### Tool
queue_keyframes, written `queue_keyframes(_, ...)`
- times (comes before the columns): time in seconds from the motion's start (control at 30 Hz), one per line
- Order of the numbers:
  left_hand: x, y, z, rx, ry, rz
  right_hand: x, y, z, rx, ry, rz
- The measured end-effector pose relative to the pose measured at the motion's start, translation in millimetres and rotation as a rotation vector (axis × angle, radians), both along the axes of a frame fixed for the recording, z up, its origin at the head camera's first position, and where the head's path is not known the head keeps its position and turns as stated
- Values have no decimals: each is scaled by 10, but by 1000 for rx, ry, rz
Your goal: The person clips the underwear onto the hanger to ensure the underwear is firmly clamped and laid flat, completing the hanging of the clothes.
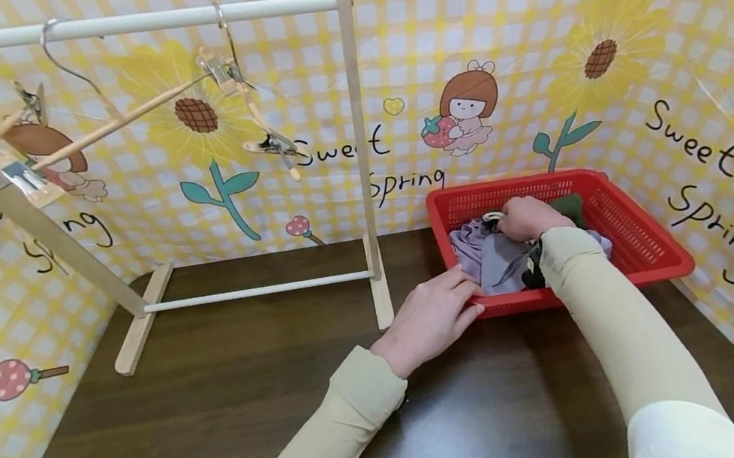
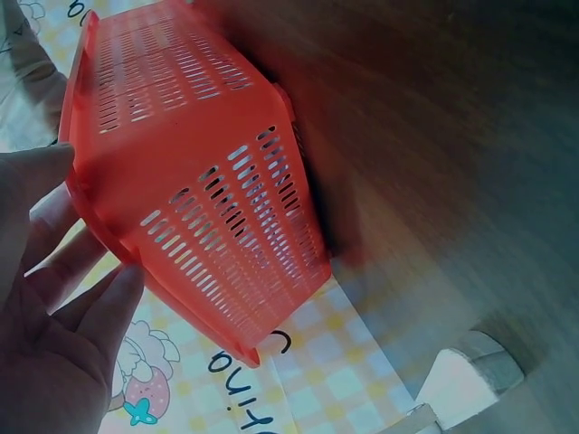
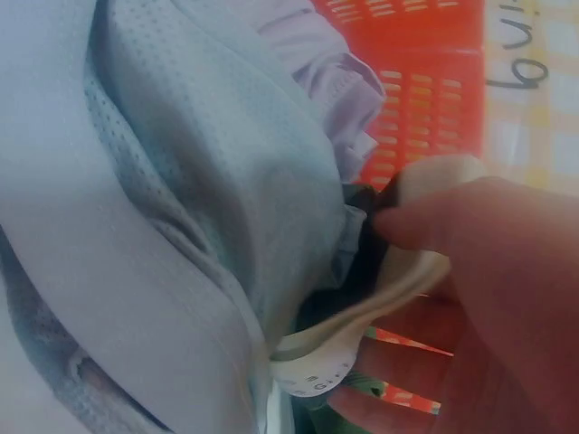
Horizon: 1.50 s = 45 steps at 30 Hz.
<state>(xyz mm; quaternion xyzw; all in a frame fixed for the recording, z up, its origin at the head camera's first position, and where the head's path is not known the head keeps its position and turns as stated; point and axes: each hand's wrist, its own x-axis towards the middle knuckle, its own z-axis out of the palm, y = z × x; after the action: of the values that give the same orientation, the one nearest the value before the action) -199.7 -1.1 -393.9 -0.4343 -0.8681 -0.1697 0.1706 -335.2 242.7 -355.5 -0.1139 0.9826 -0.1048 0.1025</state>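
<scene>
A red plastic basket (image 1: 657, 268) holds crumpled clothes. My left hand (image 1: 433, 317) grips the rim at the near left corner, its fingers (image 2: 118, 303) against the edge in the left wrist view. Inside the basket my right hand (image 1: 529, 216) pinches a cream cloth band (image 3: 407, 285) between thumb and fingers. A white piece with small lettering (image 3: 321, 366) hangs at that band. Beside it lie a grey-blue perforated garment (image 3: 217, 145) and a lilac garment (image 3: 335, 90). Dark green cloth (image 1: 568, 207) shows behind the right hand.
Left of the basket stands a rack with a white top rail (image 1: 133, 23) and wooden posts (image 1: 358, 124). Wooden clip hangers (image 1: 117, 125) hang from it. The dark wooden table (image 1: 225, 411) meets a yellow checked backdrop (image 1: 381, 53) behind.
</scene>
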Motion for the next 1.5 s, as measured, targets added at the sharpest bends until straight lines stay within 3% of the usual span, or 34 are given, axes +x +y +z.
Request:
queue_keyframes(0.2, 2, 2, 4, -5, -23, 19, 32, 79, 97, -19, 95, -1)
queue_keyframes(0.5, 8, 16, 1, 7, -20, 9, 75, 208, 238, -126, 129, -47)
queue_keyframes(0.73, 7, 13, -1, 9, -37, 10, 147, 259, 394, -212, 281, -73)
queue_keyframes(0.93, -3, 7, -9, 18, -26, 2, 226, 302, 517, -331, 351, -97)
queue_keyframes(1.37, -4, 1, -12, 16, -8, 0, 442, 68, 907, -468, 480, -78)
queue_keyframes(1.5, 4, -14, 36, 18, -85, -5, 516, -33, 1004, -490, 510, -49)
